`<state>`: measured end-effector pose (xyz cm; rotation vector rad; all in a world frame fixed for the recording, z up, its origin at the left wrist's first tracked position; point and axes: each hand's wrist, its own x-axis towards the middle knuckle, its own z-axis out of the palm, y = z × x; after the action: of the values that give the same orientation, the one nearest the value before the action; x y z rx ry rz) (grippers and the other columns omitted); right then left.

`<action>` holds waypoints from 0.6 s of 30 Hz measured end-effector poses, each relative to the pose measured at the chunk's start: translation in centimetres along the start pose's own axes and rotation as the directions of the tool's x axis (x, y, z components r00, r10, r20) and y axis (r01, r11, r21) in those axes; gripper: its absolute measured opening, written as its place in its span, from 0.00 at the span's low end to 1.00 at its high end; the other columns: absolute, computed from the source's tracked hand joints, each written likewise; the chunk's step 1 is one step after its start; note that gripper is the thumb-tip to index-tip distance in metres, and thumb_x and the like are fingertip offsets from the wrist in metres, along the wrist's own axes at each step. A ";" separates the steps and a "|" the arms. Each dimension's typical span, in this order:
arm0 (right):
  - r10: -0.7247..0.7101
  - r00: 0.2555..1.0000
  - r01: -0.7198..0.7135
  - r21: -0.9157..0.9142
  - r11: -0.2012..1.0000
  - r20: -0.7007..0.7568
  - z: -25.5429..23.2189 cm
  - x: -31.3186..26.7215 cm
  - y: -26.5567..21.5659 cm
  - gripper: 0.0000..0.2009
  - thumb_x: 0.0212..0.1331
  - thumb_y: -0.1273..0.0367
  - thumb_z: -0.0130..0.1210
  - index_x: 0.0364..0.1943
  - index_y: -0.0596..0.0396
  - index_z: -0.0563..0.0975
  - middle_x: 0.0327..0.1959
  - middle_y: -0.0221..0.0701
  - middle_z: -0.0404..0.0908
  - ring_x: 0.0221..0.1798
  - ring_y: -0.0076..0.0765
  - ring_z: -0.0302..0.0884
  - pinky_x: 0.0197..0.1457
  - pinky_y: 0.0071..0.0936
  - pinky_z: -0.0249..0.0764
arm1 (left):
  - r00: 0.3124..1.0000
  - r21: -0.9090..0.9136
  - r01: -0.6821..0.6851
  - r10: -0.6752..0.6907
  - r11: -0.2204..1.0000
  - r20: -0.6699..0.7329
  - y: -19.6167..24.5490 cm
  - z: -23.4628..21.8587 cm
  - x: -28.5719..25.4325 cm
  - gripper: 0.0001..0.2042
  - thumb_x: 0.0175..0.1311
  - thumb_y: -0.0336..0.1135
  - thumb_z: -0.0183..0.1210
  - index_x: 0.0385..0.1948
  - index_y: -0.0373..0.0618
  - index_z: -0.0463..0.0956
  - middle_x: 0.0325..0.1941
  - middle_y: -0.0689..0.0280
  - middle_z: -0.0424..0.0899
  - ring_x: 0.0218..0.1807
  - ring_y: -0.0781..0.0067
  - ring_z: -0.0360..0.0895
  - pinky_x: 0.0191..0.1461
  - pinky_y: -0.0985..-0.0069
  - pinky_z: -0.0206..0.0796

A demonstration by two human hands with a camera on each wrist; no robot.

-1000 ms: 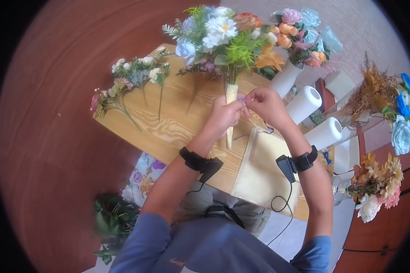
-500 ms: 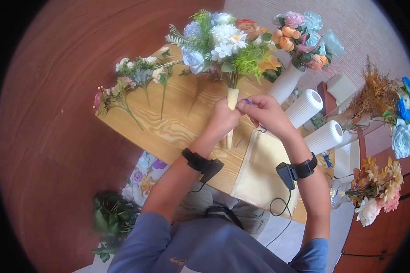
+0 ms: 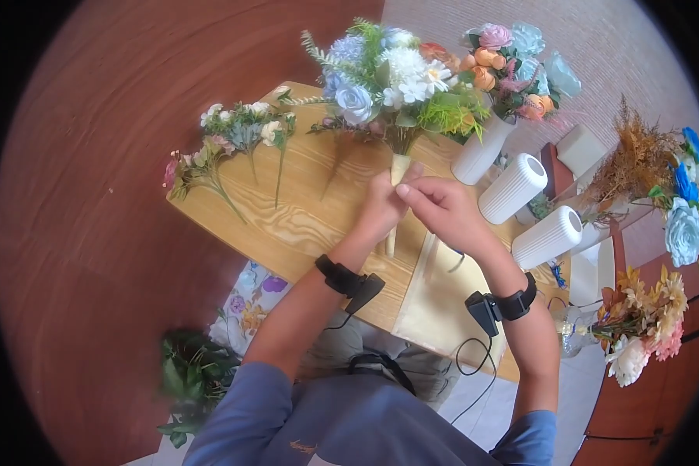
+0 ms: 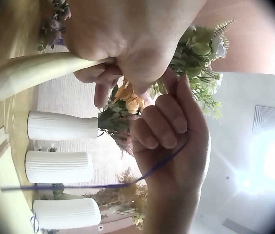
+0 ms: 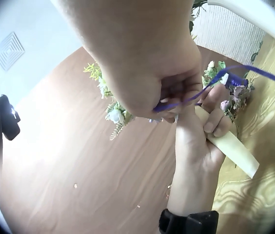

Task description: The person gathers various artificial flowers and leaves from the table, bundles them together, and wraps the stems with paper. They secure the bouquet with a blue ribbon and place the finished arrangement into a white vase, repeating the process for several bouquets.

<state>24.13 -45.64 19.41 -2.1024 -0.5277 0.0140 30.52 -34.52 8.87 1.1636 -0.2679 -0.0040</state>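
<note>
My left hand (image 3: 381, 203) grips the cream-wrapped handle (image 3: 391, 239) of a bouquet (image 3: 396, 74) of blue, white and green flowers, held above the table. In the left wrist view the wrapped end (image 4: 30, 73) sticks out past that hand. Close against it, my right hand (image 3: 448, 210) has its fingers curled, pinching a thin purple ribbon (image 4: 152, 169) near the handle. One tail of the ribbon trails away, and it also shows in the right wrist view (image 5: 264, 73). Where the ribbon meets the handle is hidden by the fingers.
Loose flower stems (image 3: 278, 167) lie on the wooden table (image 3: 245, 225) at the left. To the right stand white ribbed vases (image 3: 512, 189), one vase holding flowers (image 3: 520, 70). A cream sheet (image 3: 443, 299) lies at the near edge, with dried and blue flowers (image 3: 683, 225) far right.
The bouquet head has tilted to the right and turned slightly. My right hand has moved down a little, its fingers now against the handle by my left hand.
</note>
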 end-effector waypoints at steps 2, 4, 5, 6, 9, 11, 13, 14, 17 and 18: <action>0.032 0.999 -0.034 0.108 0.994 0.015 -0.2 0.1 0.2 0.16 0.67 0.62 0.50 0.31 0.62 0.79 0.17 0.24 0.72 0.21 0.19 0.67 0.25 0.21 0.63 | 0.996 -0.104 -0.078 0.080 0.992 0.023 -1.5 -0.3 0.3 0.20 0.70 0.50 0.50 0.35 0.37 0.75 0.21 0.69 0.75 0.16 0.86 0.65 0.18 0.84 0.55; 0.175 0.967 -0.102 0.346 0.932 -0.186 -0.7 0.3 1.3 0.17 0.67 0.60 0.50 0.28 0.61 0.79 0.15 0.24 0.70 0.17 0.18 0.65 0.21 0.20 0.62 | 0.998 -0.046 0.029 -0.026 0.999 0.061 1.2 -0.2 -0.8 0.26 0.70 0.56 0.43 0.36 0.37 0.75 0.23 0.65 0.77 0.15 0.85 0.65 0.17 0.83 0.55; 0.174 0.967 -0.102 0.347 0.932 -0.184 -0.7 0.4 2.0 0.17 0.67 0.60 0.50 0.28 0.61 0.79 0.15 0.24 0.70 0.17 0.18 0.65 0.21 0.20 0.62 | 0.986 0.015 0.135 -0.136 0.991 0.094 2.2 -0.2 -1.2 0.31 0.71 0.61 0.35 0.36 0.36 0.74 0.26 0.62 0.79 0.14 0.84 0.65 0.17 0.83 0.56; 0.185 0.941 -0.073 0.367 0.927 -0.282 -0.7 0.4 2.6 0.17 0.67 0.60 0.51 0.28 0.60 0.78 0.15 0.24 0.70 0.16 0.17 0.63 0.20 0.19 0.61 | 0.991 -0.004 0.105 -0.104 0.994 0.087 2.0 0.0 -1.0 0.38 0.68 0.67 0.32 0.37 0.31 0.73 0.31 0.57 0.83 0.14 0.83 0.64 0.16 0.82 0.54; 0.199 0.907 -0.093 0.283 0.955 -0.372 0.1 0.0 4.3 0.15 0.65 0.61 0.53 0.29 0.61 0.76 0.17 0.24 0.72 0.17 0.16 0.64 0.21 0.19 0.62 | 0.988 -0.114 0.146 -0.139 0.983 0.066 1.8 -0.1 -0.8 0.38 0.68 0.66 0.31 0.40 0.29 0.71 0.32 0.53 0.82 0.13 0.83 0.63 0.16 0.83 0.55; 0.076 0.924 -0.042 0.098 0.994 -0.374 1.5 -0.1 6.0 0.13 0.61 0.62 0.56 0.33 0.60 0.76 0.20 0.24 0.74 0.20 0.15 0.66 0.24 0.18 0.64 | 0.985 -0.124 0.152 -0.140 0.981 0.098 1.7 -0.7 -0.6 0.39 0.68 0.66 0.30 0.44 0.28 0.69 0.34 0.54 0.82 0.15 0.81 0.67 0.19 0.82 0.60; 0.130 0.926 -0.106 0.087 0.991 -0.354 2.2 -0.6 4.4 0.13 0.56 0.63 0.60 0.37 0.60 0.76 0.27 0.29 0.77 0.26 0.20 0.70 0.27 0.19 0.66 | 0.981 -0.136 0.160 -0.143 0.978 0.129 1.6 -0.6 -0.5 0.40 0.68 0.67 0.29 0.49 0.27 0.67 0.36 0.54 0.82 0.18 0.79 0.70 0.23 0.81 0.66; 0.029 0.929 -0.040 -0.023 0.999 -0.369 2.6 -0.6 3.4 0.14 0.54 0.63 0.60 0.38 0.59 0.76 0.29 0.33 0.78 0.28 0.25 0.71 0.30 0.22 0.68 | 0.992 -0.167 0.112 -0.102 0.980 0.067 1.6 -0.1 -0.4 0.40 0.68 0.67 0.28 0.49 0.28 0.66 0.39 0.53 0.82 0.25 0.76 0.74 0.30 0.79 0.69; -0.162 0.908 0.085 -0.208 0.974 -0.387 2.9 -0.4 3.6 0.17 0.50 0.64 0.61 0.42 0.59 0.77 0.34 0.41 0.77 0.38 0.41 0.73 0.38 0.33 0.72 | 0.998 -0.202 0.056 -0.054 0.978 0.017 2.1 0.4 -0.5 0.40 0.68 0.66 0.27 0.51 0.28 0.65 0.45 0.49 0.81 0.40 0.70 0.78 0.43 0.76 0.71; -0.219 0.893 0.087 -0.328 0.941 -0.393 2.9 -0.4 3.6 0.17 0.50 0.63 0.61 0.42 0.58 0.78 0.32 0.41 0.76 0.38 0.43 0.73 0.40 0.34 0.71 | 0.999 -0.214 0.044 -0.041 0.976 0.021 2.2 0.5 -0.5 0.40 0.68 0.66 0.26 0.52 0.27 0.64 0.48 0.48 0.80 0.48 0.67 0.77 0.48 0.74 0.71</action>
<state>24.43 -45.13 14.80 -2.2600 -0.4484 -0.6443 29.66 -34.02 10.96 0.9550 -0.2501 -0.0784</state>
